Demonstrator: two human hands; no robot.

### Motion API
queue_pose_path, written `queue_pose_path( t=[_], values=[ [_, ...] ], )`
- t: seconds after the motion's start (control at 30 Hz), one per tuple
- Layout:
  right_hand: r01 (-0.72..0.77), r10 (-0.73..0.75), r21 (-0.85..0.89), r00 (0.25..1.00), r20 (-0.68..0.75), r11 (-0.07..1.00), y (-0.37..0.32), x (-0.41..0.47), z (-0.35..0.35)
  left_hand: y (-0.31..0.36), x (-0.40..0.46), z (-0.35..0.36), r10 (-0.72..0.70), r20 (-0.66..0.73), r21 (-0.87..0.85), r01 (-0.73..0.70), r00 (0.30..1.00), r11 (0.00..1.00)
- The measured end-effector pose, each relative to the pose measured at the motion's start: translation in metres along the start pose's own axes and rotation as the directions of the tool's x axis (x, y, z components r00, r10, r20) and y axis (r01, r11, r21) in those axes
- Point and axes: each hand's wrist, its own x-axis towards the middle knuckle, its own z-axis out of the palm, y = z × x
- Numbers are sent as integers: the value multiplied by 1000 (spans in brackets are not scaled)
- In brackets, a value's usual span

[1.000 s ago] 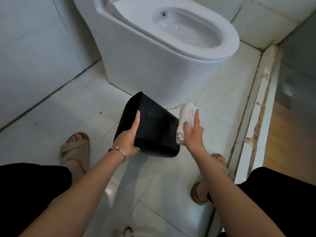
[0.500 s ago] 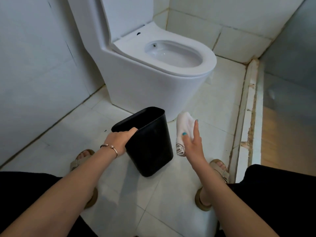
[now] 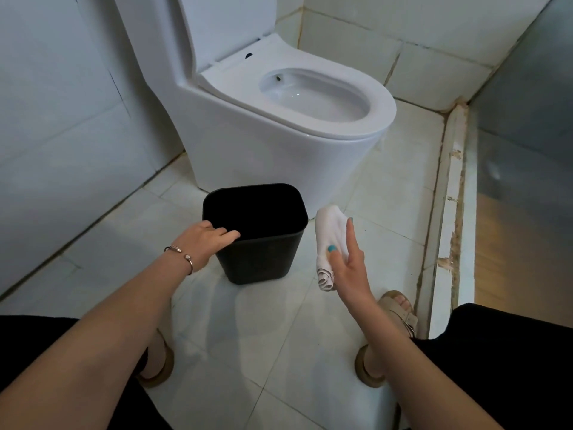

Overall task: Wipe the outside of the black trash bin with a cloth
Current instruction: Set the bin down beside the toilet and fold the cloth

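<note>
The black trash bin [image 3: 260,259] stands upright on the white tiled floor, just in front of the toilet, with its dark open mouth facing up. My left hand [image 3: 204,243] rests on the bin's near-left rim, its fingers curled over the edge. My right hand [image 3: 350,265] hovers to the right of the bin, apart from it. It holds a folded white cloth [image 3: 330,231], the thumb pinching the cloth against the straight fingers. The cloth does not touch the bin.
A white toilet [image 3: 263,150] with its lid raised stands right behind the bin. Tiled walls close the left and back. A worn raised threshold [image 3: 446,212] runs along the right. My sandalled feet [image 3: 397,308] sit on either side near the bottom.
The bin went from tilted in the air to standing upright on the floor. My left hand moved from its side to its rim. The cloth came away from the bin.
</note>
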Motion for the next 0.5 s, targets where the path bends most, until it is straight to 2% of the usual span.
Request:
queue_pose_path(
  t=[0.13,0.23,0.3,0.37,0.5],
  values=[
    [110,-108,-87,994,29,990,6,0,11,2,-1,9,44,-13,-101,-45,999,994],
    [209,-201,-149,977,71,966,13,0,16,15,-4,20,31,-123,-251,-61,992,966],
    [247,-229,-192,967,112,950,15,3,17,26,-6,21,-4,-178,-274,-46,984,961],
    [265,-234,-227,960,155,937,16,8,17,35,-7,22,-56,-179,-263,7,982,965],
    [262,-211,-235,953,219,936,15,14,12,49,-6,14,-244,-88,-459,178,966,871]
  ],
)
